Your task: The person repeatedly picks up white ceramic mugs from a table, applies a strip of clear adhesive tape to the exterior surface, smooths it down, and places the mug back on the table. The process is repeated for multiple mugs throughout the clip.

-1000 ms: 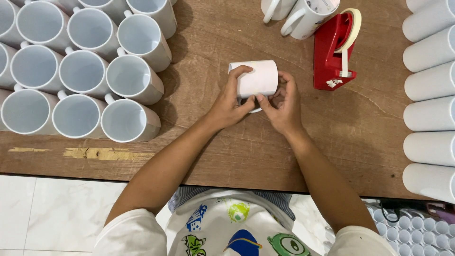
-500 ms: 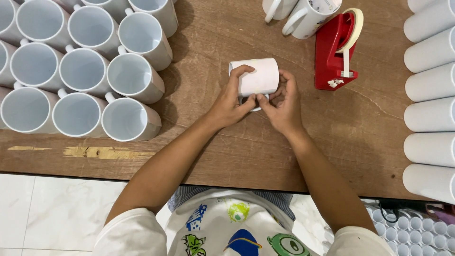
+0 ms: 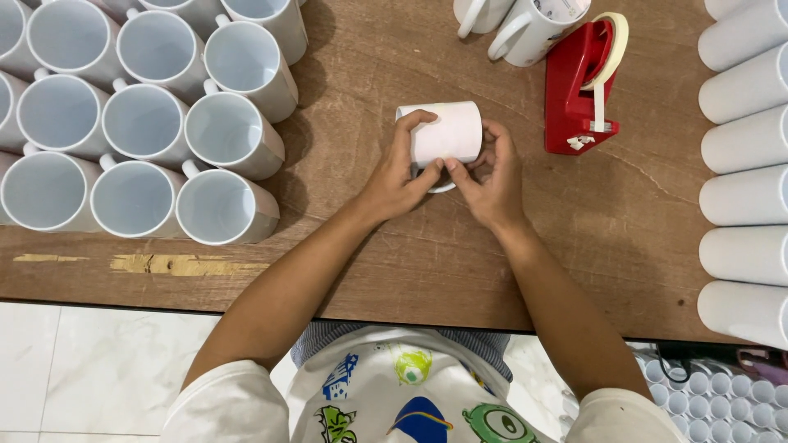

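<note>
Centre frame: left hand (image 3: pixel 392 182) and right hand (image 3: pixel 492 179) fingers both grip white paper-wrapped ceramic mug (image 3: pixel 446 133) | upper right: red plastic tape dispenser (image 3: pixel 579 90) | left: upright white mugs (image 3: pixel 148 123)

A white mug (image 3: pixel 447 133) is lying on a brown wooden tabletop (image 3: pixel 394 238); the tape dispenser (image 3: pixel 579 94) is showing red, its tape roll (image 3: pixel 611 45) cream, the upright mugs (image 3: pixel 148 123) white.

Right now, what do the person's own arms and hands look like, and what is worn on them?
Both hands, left hand and right hand, are bare: no gloves, rings or watch visible. Forearms are bare too. Short white sleeves end at the upper arms, part of a white shirt with colourful cartoon prints.
</note>
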